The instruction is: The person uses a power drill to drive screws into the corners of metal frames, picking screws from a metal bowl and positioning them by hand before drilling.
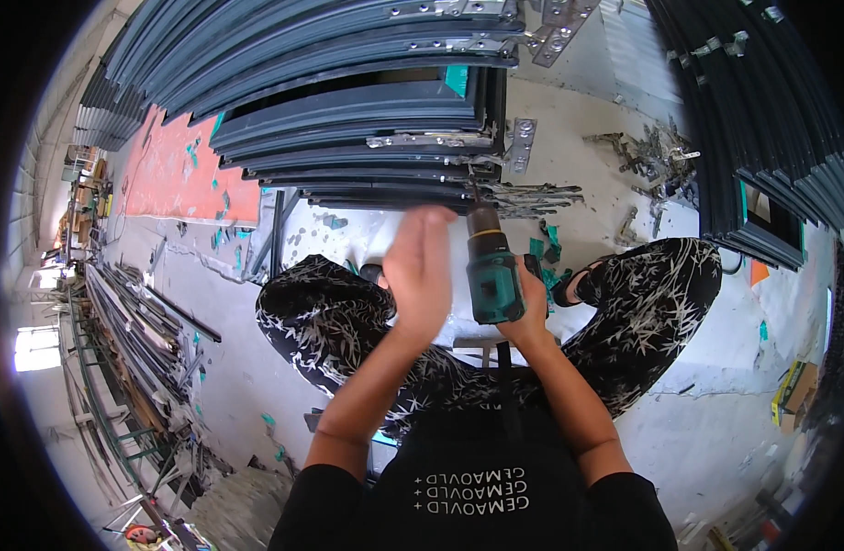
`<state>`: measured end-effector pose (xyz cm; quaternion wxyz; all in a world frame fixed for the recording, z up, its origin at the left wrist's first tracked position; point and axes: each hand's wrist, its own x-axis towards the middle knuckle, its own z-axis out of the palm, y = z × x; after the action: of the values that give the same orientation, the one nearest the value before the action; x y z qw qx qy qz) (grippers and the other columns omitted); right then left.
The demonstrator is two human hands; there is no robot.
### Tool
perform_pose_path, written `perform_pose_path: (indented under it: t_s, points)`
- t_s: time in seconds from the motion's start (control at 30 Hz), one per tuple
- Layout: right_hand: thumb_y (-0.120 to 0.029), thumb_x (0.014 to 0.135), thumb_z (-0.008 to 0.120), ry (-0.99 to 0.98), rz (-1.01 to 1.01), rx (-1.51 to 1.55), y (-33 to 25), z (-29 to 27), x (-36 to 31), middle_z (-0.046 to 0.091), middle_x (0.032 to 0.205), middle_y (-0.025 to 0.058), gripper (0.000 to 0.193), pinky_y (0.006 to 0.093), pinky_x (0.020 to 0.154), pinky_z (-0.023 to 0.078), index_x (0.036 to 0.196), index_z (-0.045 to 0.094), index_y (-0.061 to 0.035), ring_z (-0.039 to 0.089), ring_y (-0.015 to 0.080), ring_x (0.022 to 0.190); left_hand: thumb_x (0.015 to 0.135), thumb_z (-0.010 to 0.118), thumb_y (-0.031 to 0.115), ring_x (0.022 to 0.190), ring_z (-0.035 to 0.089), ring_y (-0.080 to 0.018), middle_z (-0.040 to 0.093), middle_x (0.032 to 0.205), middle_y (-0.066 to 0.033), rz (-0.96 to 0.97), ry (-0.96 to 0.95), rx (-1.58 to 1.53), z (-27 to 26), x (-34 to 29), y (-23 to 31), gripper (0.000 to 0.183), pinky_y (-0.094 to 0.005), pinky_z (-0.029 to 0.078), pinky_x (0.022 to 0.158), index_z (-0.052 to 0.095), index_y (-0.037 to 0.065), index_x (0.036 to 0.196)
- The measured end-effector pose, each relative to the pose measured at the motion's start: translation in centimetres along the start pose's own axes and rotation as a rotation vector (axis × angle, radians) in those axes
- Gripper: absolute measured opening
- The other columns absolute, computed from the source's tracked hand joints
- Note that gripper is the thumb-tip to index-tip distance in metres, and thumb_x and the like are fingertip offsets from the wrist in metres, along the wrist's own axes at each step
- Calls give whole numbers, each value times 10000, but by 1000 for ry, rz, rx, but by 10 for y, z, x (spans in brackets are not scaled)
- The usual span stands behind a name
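My right hand [529, 310] is wrapped round the grip of a teal and black cordless drill [496, 281]. The drill points away from me, and its bit reaches the near end of a stack of dark grey metal frames [348, 151], by a metal hinge [468, 160]. Whether the tip touches the frame is hard to see. To the left of the drill hovers my left hand [422, 266], smeared by motion, so its fingers and anything in them do not show clearly. Another hinge strip [429, 141] lies along the stack's edge, and a loose hinge plate [523, 145] sits just beyond it.
A bundle of thin metal strips [536, 199] and a heap of metal hardware [647, 161] lie right of the stack. More dark frames [761, 119] stand at the right. Long bars [142, 335] line the left side. Green scraps [552, 243] litter the floor near my feet.
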<state>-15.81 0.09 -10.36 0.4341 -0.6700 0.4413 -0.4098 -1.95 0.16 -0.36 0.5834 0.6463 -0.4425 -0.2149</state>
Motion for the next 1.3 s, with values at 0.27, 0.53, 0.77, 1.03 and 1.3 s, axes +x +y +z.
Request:
perform_pose_path:
  t_s: [0.27, 0.53, 0.77, 1.03, 1.3]
  points:
    - [-161, 694, 766, 87, 70, -95, -20, 15, 4, 669, 856, 154, 510, 367, 653, 512, 1153, 571, -54, 653, 356, 757, 994, 399, 142, 807, 514, -150, 568, 918, -96, -93, 184, -232, 22, -59, -24, 221, -268, 425, 764, 541, -27, 982]
    - [-159, 689, 721, 87, -69, -370, -18, 31, 11, 621, 752, 158, 428, 406, 558, 487, 1040, 526, -11, 621, 352, 669, 1007, 349, 314, 552, 276, -51, 355, 631, 47, -107, 493, -306, 25, -37, -33, 412, -228, 226, 516, 521, 39, 752]
    - [-174, 674, 727, 43, -75, -420, -15, 40, 12, 613, 749, 163, 470, 412, 550, 482, 1050, 510, 8, 614, 357, 652, 1007, 324, 313, 520, 307, -37, 403, 599, 40, -190, 479, -350, 12, -29, -38, 421, -211, 221, 493, 511, 31, 756]
    - [-165, 694, 716, 17, -44, -415, -10, 40, 19, 612, 750, 176, 481, 417, 550, 479, 1087, 505, 14, 614, 371, 654, 1001, 306, 287, 509, 290, -30, 419, 609, 33, -76, 451, -336, 16, -22, -41, 401, -209, 209, 478, 500, 29, 762]
    - [-148, 711, 700, 18, -89, -499, -9, 40, 21, 621, 799, 191, 548, 422, 573, 486, 1182, 478, 23, 618, 376, 666, 991, 325, 275, 501, 271, -37, 430, 612, 19, -158, 461, -299, 15, -25, -53, 387, -221, 202, 472, 502, 21, 759]
